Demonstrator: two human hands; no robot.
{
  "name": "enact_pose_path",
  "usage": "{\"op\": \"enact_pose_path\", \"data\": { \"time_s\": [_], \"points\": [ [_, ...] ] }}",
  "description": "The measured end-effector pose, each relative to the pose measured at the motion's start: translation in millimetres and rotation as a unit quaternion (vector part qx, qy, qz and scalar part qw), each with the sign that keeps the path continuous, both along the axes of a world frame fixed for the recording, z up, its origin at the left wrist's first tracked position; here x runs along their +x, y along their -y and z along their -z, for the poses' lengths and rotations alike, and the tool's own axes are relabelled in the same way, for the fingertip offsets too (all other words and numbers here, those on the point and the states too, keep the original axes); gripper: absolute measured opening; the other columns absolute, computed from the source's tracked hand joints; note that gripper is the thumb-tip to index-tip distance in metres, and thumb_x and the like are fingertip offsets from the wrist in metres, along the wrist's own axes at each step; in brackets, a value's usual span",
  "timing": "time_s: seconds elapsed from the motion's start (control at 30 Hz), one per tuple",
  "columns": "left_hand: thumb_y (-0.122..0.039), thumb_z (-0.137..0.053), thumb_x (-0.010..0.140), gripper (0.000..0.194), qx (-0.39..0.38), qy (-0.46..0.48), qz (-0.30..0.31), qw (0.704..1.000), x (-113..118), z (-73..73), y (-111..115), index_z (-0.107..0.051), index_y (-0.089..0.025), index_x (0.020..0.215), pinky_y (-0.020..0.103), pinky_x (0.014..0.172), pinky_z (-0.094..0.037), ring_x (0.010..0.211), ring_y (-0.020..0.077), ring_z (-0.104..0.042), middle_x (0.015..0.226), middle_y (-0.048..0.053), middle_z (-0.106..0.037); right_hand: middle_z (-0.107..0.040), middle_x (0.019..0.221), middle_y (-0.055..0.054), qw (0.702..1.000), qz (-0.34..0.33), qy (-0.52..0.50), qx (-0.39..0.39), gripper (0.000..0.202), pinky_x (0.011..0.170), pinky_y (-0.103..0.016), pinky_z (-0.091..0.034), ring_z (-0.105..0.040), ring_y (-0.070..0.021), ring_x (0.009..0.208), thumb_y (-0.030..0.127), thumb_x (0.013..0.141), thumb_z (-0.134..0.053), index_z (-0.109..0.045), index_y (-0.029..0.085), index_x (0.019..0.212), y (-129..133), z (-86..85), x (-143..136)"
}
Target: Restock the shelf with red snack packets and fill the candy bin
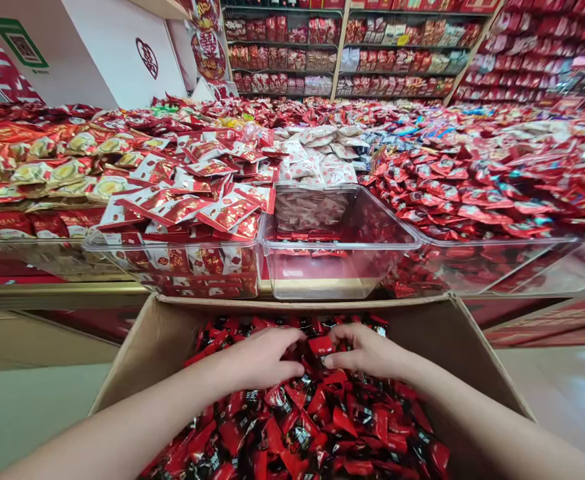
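Note:
Many small red and black wrapped packets (297,427) fill an open cardboard box (172,333). Over their upper part my left hand (272,357) reaches in, thumb apart from the curved fingers, whose tips are partly hidden. Facing it from the right is my right hand (365,350), thumb and fingers parted in a curve beside one red packet (321,345). That packet lies between the two hands, close to the right fingertips; no firm grip on it shows. Just beyond the box stands a clear plastic bin (322,270) with some red packets low inside.
Clear bins on both sides hold heaped red-and-white packets (172,207) and red packets (462,193). White packets (317,153) lie behind the middle bin. A counter edge (62,293) runs behind the box. Stocked shelves (342,53) stand at the back.

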State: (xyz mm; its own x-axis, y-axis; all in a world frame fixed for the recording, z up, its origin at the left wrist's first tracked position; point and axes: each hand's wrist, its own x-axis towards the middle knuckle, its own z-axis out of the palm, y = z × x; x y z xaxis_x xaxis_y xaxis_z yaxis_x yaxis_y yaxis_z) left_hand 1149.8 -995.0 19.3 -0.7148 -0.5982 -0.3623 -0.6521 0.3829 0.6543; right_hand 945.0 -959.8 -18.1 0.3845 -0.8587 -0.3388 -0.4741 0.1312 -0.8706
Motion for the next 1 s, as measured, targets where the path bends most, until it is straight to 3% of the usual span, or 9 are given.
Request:
{"op": "enact_pose_path", "data": {
  "time_s": [0.1, 0.2, 0.37, 0.53, 0.7, 0.83, 0.93, 1.0],
  "points": [
    [-0.027, -0.051, 0.071, 0.042, 0.171, -0.181, -0.057, 0.967, -8, 0.6, -1, -0.042, -0.019, 0.112, 0.027, 0.07, -0.043, 0.078, 0.0144, -0.055, 0.088, 0.003, -0.059, -0.053, 0.07, 0.001, 0.98, 0.058, 0.176, 0.078, 0.031, 0.057, -0.022, -0.037, -0.046, -0.0104, 0.062, 0.039, 0.064, -0.062, -0.055, 0.015, 0.081, -4, -8.9, 10],
    [-0.033, -0.052, 0.07, 0.03, 0.226, -0.208, -0.14, 0.941, -12, 4.1, 0, -0.05, -0.015, 0.094, 0.026, 0.059, -0.043, 0.059, 0.0109, -0.051, 0.067, -0.001, -0.055, -0.048, 0.065, 0.003, 0.957, 0.085, 0.247, 0.122, 0.027, 0.053, -0.019, -0.034, -0.042, -0.0071, 0.058, 0.038, 0.064, -0.063, -0.054, 0.014, 0.074, -8, -13.9, 17],
    [-0.04, -0.052, 0.068, 0.027, 0.207, -0.172, -0.222, 0.937, -13, 2.5, 3, -0.05, -0.013, 0.076, 0.025, 0.053, -0.041, 0.052, 0.0094, -0.044, 0.056, -0.004, -0.048, -0.044, 0.059, 0.004, 0.962, 0.091, 0.227, 0.117, 0.027, 0.049, -0.018, -0.027, -0.034, -0.0048, 0.052, 0.039, 0.068, -0.06, -0.054, 0.013, 0.069, -10, -14.1, 18],
    [-0.036, -0.051, 0.068, 0.023, 0.088, -0.149, -0.192, 0.966, -11, -1.2, -2, -0.054, -0.013, 0.071, 0.022, 0.054, -0.034, 0.057, 0.01, -0.044, 0.06, -0.002, -0.052, -0.046, 0.062, 0.003, 0.971, 0.089, 0.221, 0.022, 0.028, 0.056, -0.02, -0.032, -0.038, -0.0075, 0.058, 0.038, 0.064, -0.064, -0.055, 0.013, 0.073, -10, -7.8, 23],
    [-0.032, -0.047, 0.072, 0.018, 0.062, -0.162, -0.196, 0.965, -11, -10.2, -10, -0.052, -0.015, 0.072, 0.02, 0.05, -0.03, 0.055, 0.009, -0.042, 0.058, -0.003, -0.05, -0.042, 0.055, 0.004, 0.979, 0.087, 0.18, -0.028, 0.029, 0.05, -0.019, -0.029, -0.034, -0.0068, 0.052, 0.041, 0.068, -0.059, -0.054, 0.013, 0.064, -9, -15.0, 30],
    [-0.039, -0.047, 0.074, 0.025, 0.144, -0.228, -0.183, 0.945, -5, -31.8, -11, -0.052, -0.015, 0.078, 0.02, 0.051, -0.032, 0.057, 0.0087, -0.046, 0.066, -0.002, -0.054, -0.049, 0.057, 0.002, 0.987, 0.073, 0.129, -0.068, 0.027, 0.05, -0.019, -0.033, -0.04, -0.0084, 0.054, 0.039, 0.073, -0.054, -0.057, 0.014, 0.066, -22, -51.2, 27],
    [-0.045, -0.038, 0.078, 0.032, 0.235, -0.274, -0.159, 0.919, 4, -47.5, -9, -0.048, -0.016, 0.09, 0.022, 0.057, -0.037, 0.066, 0.0113, -0.053, 0.078, 0.002, -0.059, -0.057, 0.073, -0.002, 0.98, 0.059, 0.066, -0.177, 0.018, 0.062, -0.022, -0.04, -0.05, -0.0131, 0.067, 0.034, 0.075, -0.052, -0.061, 0.018, 0.075, -32, -104.0, 16],
    [-0.043, -0.038, 0.079, 0.031, 0.255, -0.261, -0.146, 0.92, 9, -52.2, -8, -0.048, -0.016, 0.091, 0.023, 0.06, -0.038, 0.07, 0.0119, -0.055, 0.083, 0.004, -0.061, -0.059, 0.076, -0.002, 0.961, 0.1, 0.038, -0.256, 0.016, 0.063, -0.023, -0.041, -0.052, -0.0142, 0.069, 0.033, 0.074, -0.054, -0.061, 0.021, 0.081, -27, -144.6, 6]
  ]
}}
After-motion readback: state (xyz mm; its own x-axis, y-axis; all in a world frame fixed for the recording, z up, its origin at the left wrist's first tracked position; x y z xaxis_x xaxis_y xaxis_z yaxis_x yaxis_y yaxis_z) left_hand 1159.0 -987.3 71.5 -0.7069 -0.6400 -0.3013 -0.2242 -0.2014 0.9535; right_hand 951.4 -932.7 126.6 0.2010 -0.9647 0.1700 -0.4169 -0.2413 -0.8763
